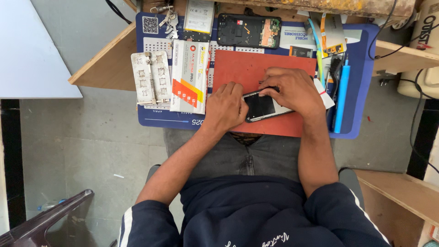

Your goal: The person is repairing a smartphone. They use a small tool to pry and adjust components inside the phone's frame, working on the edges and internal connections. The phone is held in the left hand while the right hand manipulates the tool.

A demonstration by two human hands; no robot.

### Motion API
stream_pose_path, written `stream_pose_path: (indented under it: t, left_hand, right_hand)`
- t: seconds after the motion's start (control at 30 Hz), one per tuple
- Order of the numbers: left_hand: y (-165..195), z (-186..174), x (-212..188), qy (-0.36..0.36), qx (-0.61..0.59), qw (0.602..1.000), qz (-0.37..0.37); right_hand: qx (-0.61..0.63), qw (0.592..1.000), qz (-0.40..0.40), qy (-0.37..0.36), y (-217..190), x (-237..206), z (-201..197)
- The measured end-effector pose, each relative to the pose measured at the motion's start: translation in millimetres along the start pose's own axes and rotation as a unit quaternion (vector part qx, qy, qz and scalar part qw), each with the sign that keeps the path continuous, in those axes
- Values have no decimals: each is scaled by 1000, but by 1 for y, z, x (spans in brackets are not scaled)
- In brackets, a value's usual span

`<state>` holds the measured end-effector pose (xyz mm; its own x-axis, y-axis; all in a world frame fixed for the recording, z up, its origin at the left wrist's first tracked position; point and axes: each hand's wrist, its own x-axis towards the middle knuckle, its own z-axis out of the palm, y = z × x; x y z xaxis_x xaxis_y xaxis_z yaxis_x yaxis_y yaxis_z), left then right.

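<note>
The person is sitting at a wooden counter [107, 68] and working over a red mat [242, 68] that is lying on a larger blue mat [356, 123]. A phone [261, 106] is lying screen-up on the red mat near its front edge, tilted a little, and both hands are resting on it.

The left hand [226, 107] is curling loosely, knuckles up, with its fingers bent and pressing against the left end of the phone; it is gripping that end rather than lying flat. The right hand [295, 91] is arching over the phone's upper right part, fingers bent down and closing on the far edge, so the phone is being pinned between the two hands. Something dark is showing under the right fingertips, but what it is cannot be told.

To the left of the left hand, a white box [190, 77] with orange and red stripes is lying on the blue mat, and a grey metal plate [151, 77] is sitting just beside it. Beyond the red mat, an opened phone body [249, 31] is lying with its insides showing, and keys [168, 20] are resting near the mat's far left corner. A blue tool [341, 96] is lying along the blue mat's right side, well apart from the right hand.
</note>
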<state>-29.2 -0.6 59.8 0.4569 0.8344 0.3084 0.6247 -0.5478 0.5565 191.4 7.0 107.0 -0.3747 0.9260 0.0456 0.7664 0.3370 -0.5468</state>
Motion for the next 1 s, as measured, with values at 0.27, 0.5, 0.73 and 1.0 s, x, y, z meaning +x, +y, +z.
stream_pose_path:
  t: [0.27,0.5,0.73,1.0]
  left_hand:
    - [1,2,2,13,19,1000,3]
    - [0,4,-1,10,37,999,20]
    - [-5,6,-4,-7,54,998,44]
    - [-6,2,-4,-24,83,993,80]
  right_hand:
    - [5,1000,4,0,3,0,1]
    - [0,1000,5,3,5,0,2]
    - [-3,1000,9,1,3,0,2]
    - [-10,1000,19,-8,3,0,2]
